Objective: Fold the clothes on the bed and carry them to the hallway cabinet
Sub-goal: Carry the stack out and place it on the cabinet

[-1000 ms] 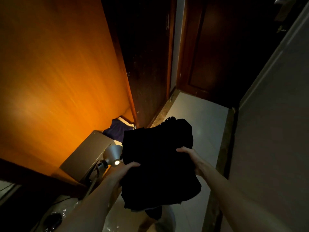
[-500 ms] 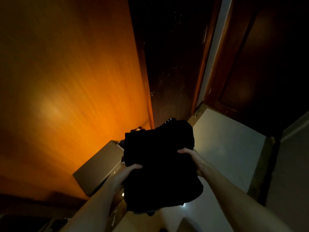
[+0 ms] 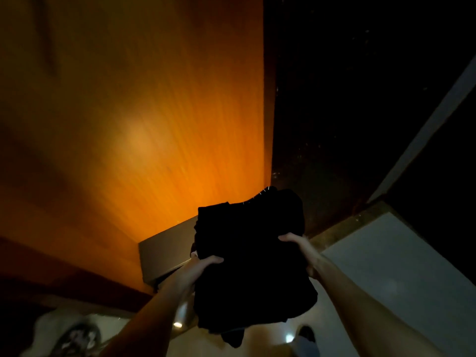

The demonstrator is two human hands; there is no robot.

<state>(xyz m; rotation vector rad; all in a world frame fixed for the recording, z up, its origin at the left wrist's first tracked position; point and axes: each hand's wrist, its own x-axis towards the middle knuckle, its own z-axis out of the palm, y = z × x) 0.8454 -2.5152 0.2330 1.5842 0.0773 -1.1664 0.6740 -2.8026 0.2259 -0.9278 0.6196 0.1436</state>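
A stack of folded black clothes (image 3: 252,261) fills the lower middle of the head view, held out flat in front of me. My left hand (image 3: 203,264) grips its left edge, thumb on top. My right hand (image 3: 296,243) holds the right edge from the side, with the thumb over the top. The stack hides my fingers underneath. A tall orange-lit wooden cabinet side (image 3: 159,119) rises just left of the stack, and a very dark wooden panel (image 3: 334,112) stands beyond it.
A grey flat box (image 3: 164,249) leans at the foot of the orange panel, left of the clothes. A small lamp glow (image 3: 177,324) shines below my left arm. Pale floor tiles (image 3: 386,256) spread to the right, bordered by a dark strip.
The view has swung right and closer to the orange panel and dark door. The clothes stay gripped in both hands. The lamp and grey box have slid lower left.
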